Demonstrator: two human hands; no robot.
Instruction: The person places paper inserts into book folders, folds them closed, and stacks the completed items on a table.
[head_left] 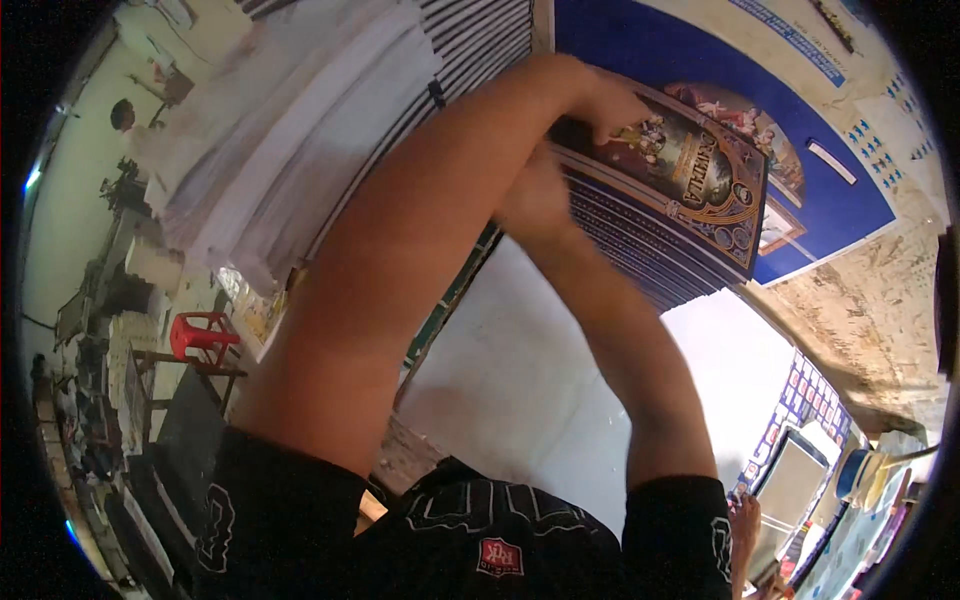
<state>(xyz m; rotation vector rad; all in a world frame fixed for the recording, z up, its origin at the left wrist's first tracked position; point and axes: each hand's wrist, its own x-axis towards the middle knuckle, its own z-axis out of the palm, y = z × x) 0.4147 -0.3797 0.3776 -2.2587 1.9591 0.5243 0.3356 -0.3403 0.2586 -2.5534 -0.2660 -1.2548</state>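
Both my arms reach up and away from me toward a stack of dark blue books (640,245). The top book (700,175) has a dark cover with ornate gold and picture decoration. My left hand (600,100) lies on that cover's near corner, fingers curled over its edge. My right hand (535,200) is blurred and pressed against the side of the stack just below the left hand; its fingers cannot be made out. My black printed sleeves fill the lower edge of the view.
A tall pile of white paper bundles (280,150) stands left of the books. Behind the stack is a blue board (850,200), and below it a large white sheet (520,380). A red plastic stool (205,335) and cluttered shelves sit at far left.
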